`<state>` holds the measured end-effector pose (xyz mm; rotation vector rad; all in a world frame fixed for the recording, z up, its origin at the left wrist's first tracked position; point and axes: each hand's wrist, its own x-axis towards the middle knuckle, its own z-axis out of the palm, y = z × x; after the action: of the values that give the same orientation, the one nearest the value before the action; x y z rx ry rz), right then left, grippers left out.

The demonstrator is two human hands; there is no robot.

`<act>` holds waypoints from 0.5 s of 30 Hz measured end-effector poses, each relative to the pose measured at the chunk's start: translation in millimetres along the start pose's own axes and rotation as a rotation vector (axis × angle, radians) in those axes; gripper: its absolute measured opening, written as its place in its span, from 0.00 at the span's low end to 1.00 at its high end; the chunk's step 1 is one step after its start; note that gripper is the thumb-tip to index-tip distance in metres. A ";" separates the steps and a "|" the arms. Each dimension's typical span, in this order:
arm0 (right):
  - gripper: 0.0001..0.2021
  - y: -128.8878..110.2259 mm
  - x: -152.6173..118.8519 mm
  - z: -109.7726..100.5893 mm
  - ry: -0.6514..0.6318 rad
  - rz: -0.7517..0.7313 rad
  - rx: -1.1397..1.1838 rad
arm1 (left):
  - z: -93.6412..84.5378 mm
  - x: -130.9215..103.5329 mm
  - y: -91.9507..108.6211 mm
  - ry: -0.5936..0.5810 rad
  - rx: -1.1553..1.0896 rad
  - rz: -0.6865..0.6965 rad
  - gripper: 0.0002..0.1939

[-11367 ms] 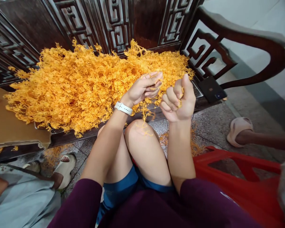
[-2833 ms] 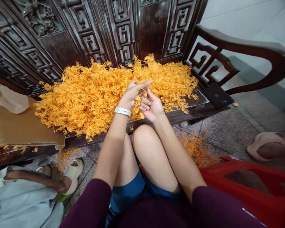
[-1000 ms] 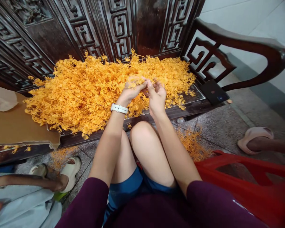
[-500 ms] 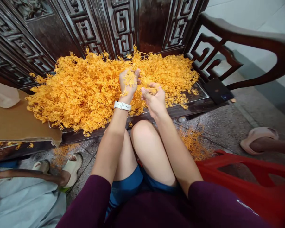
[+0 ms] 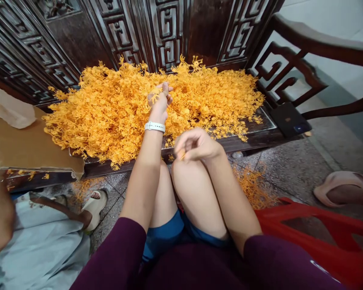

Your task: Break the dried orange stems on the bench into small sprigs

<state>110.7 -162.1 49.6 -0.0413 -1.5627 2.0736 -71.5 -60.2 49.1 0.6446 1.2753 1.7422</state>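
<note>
A large heap of orange spidery plastic pieces (image 5: 109, 108) covers the seat of a dark wooden bench. My left hand (image 5: 159, 100), with a white band at its wrist, is over the middle of the heap. Its fingers are closed on an orange spidery piece (image 5: 154, 95) that shows across the hand. Lower and nearer to me, my right hand (image 5: 199, 146) hangs just above my knee, smeared by motion. A small orange bit (image 5: 182, 154) shows at its curled fingertips; its exact shape is too blurred to tell.
Behind the heap rises the bench's carved back (image 5: 166, 32). A dark phone (image 5: 290, 119) lies at its right end, and a cardboard sheet (image 5: 33, 149) at its left. Orange scraps (image 5: 254, 187) litter the floor beside a red plastic stool (image 5: 308, 225). Other people sit left and right.
My right hand has moved away from my left hand, down toward my knee. My left hand stays over the heap. The view has shifted slightly, and a neighbour's arm shows at the left.
</note>
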 end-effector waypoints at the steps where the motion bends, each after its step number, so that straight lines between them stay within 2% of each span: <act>1: 0.18 1.8 1.1 -10.0 0.165 -0.131 0.059 | 0.7 -5.0 2.3 -0.002 -0.020 0.007 0.14; 3: 0.20 4.8 3.1 -30.3 0.463 -0.322 0.151 | 2.3 -14.0 6.9 -0.006 -0.056 0.032 0.11; 4: 0.21 5.8 3.7 -38.8 0.563 -0.354 0.182 | 2.8 -17.0 8.7 -0.007 -0.056 0.048 0.10; 7: 0.18 8.5 2.8 -51.2 0.794 -0.319 0.237 | 3.4 -19.6 9.7 0.000 0.042 0.092 0.12; 9: 0.15 11.6 2.4 -50.4 0.875 -0.242 0.212 | 3.3 -18.0 7.1 -0.010 0.130 0.096 0.14; 12: 0.19 18.3 4.7 -49.1 0.988 -0.212 0.014 | 2.4 -16.4 2.5 -0.083 0.196 0.137 0.16; 15: 0.28 25.1 7.1 -55.8 1.170 -0.300 -0.422 | 1.2 -20.0 1.9 -0.231 0.270 0.303 0.15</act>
<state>113.5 -114.4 10.8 -0.9226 -1.0777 1.0437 -61.2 -77.1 52.9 1.2128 1.3100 1.6837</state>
